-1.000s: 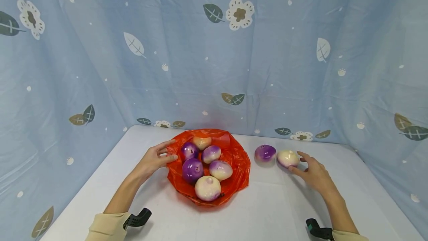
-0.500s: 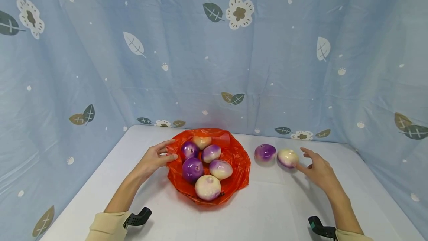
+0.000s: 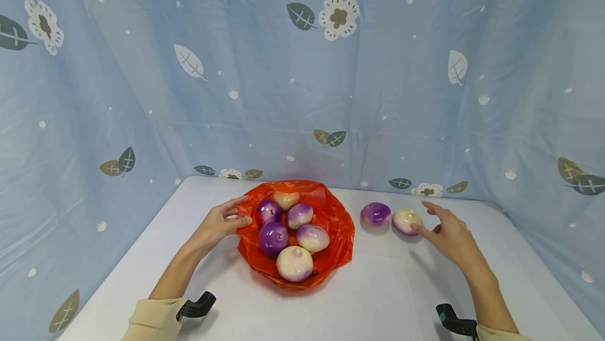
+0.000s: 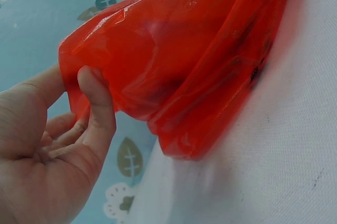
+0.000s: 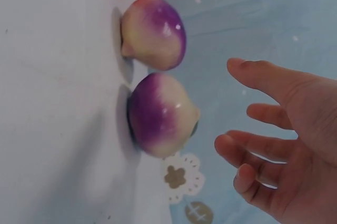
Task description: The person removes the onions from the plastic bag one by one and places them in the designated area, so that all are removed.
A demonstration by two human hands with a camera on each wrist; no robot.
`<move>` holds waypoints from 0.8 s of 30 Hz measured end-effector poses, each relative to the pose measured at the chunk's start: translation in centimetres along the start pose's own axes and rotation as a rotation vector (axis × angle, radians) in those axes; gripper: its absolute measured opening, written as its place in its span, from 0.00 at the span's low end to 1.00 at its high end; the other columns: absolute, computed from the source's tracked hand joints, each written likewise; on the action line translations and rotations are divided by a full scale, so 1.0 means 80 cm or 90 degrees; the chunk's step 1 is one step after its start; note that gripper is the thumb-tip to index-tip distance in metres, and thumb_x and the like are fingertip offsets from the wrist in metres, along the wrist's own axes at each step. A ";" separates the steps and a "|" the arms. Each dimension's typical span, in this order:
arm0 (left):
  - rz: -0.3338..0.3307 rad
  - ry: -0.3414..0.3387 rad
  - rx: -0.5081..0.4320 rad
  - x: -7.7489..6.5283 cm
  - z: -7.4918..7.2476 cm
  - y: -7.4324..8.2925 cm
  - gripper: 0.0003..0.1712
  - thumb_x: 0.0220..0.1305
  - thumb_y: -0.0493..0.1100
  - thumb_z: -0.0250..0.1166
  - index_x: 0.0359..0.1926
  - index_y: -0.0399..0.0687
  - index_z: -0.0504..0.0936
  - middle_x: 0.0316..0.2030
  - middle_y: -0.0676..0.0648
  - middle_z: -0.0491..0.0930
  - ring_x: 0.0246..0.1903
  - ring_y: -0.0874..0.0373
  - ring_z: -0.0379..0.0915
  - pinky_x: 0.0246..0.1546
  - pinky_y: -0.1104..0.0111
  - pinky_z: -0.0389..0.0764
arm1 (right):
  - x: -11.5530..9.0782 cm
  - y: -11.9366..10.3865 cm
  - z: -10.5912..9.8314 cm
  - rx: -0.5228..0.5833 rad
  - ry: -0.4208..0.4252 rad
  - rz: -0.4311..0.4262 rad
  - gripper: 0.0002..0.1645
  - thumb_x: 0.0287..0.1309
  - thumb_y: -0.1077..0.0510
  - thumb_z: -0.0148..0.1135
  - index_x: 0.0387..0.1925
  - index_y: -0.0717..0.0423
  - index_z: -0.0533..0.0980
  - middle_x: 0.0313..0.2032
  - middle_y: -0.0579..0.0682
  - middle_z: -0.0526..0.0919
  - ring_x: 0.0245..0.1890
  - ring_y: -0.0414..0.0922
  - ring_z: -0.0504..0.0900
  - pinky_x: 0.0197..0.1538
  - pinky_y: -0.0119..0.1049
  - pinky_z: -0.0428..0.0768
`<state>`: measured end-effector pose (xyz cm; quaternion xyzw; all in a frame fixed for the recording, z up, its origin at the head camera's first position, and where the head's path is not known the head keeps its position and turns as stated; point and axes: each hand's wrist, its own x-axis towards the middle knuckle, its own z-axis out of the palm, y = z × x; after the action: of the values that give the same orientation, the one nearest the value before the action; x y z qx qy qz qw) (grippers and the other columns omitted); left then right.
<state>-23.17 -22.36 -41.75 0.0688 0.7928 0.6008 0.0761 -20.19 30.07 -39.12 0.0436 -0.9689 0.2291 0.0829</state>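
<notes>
A red plastic bag (image 3: 341,228) lies spread wide on the white table, with several glossy purple-and-white turnips (image 3: 313,239) inside it. At its left edge my left hand (image 3: 214,231) pinches the rim; the left wrist view shows the thumb and fingers of that hand (image 4: 63,155) on the thin plastic (image 4: 158,60). To the right of the bag sit two more turnips side by side, a mostly purple one (image 3: 375,215) and a paler one (image 3: 403,221). My right hand (image 3: 452,238) hovers just right of the paler turnip (image 5: 160,116), fingers spread, apart from it and holding nothing.
A white table (image 3: 378,299) carries everything. Blue floral cloth (image 3: 264,83) hangs close behind it and along both sides. A black wrist-camera mount (image 3: 198,305) sticks out by the left sleeve, another mount (image 3: 455,322) by the right.
My right hand has drawn back to the right from the paler turnip, its fingers no longer round it. Both loose turnips stay in place. My left hand has kept still at the bag's rim.
</notes>
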 end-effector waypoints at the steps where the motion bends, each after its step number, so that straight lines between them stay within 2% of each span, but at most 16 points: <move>1: 0.001 0.000 -0.001 0.000 0.000 0.000 0.40 0.62 0.46 0.69 0.72 0.48 0.64 0.58 0.32 0.75 0.45 0.52 0.83 0.43 0.64 0.86 | -0.001 -0.003 -0.001 0.000 0.001 -0.003 0.47 0.58 0.39 0.66 0.70 0.59 0.62 0.58 0.70 0.74 0.33 0.46 0.78 0.30 0.33 0.74; 7: 0.005 -0.003 -0.003 0.000 0.000 -0.001 0.40 0.62 0.46 0.69 0.72 0.48 0.64 0.57 0.32 0.75 0.46 0.52 0.83 0.43 0.63 0.86 | -0.004 -0.020 -0.008 -0.013 0.011 -0.029 0.45 0.58 0.39 0.66 0.69 0.57 0.63 0.58 0.67 0.75 0.33 0.45 0.78 0.31 0.34 0.73; 17: 0.008 -0.006 -0.010 0.002 0.001 -0.002 0.39 0.62 0.45 0.69 0.72 0.47 0.64 0.59 0.31 0.74 0.47 0.51 0.83 0.43 0.63 0.86 | -0.009 -0.039 -0.013 -0.020 0.011 -0.058 0.44 0.56 0.41 0.68 0.69 0.55 0.64 0.58 0.65 0.76 0.33 0.44 0.80 0.36 0.48 0.76; 20: 0.006 -0.005 -0.007 0.001 0.001 -0.002 0.39 0.62 0.46 0.69 0.72 0.48 0.64 0.59 0.31 0.74 0.47 0.51 0.82 0.43 0.62 0.86 | -0.010 -0.042 -0.015 -0.022 0.017 -0.061 0.44 0.56 0.42 0.69 0.69 0.54 0.64 0.58 0.65 0.76 0.33 0.44 0.79 0.36 0.49 0.75; 24: 0.003 -0.003 -0.002 0.000 0.001 -0.002 0.39 0.62 0.46 0.69 0.72 0.48 0.64 0.60 0.31 0.73 0.48 0.50 0.82 0.43 0.62 0.86 | -0.010 -0.047 -0.016 -0.027 0.018 -0.065 0.44 0.56 0.41 0.68 0.69 0.53 0.65 0.58 0.64 0.77 0.34 0.45 0.79 0.33 0.44 0.75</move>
<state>-23.19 -22.35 -41.92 0.0721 0.7913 0.6023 0.0766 -18.78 27.33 -36.53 0.0878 -0.9687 0.2048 0.1091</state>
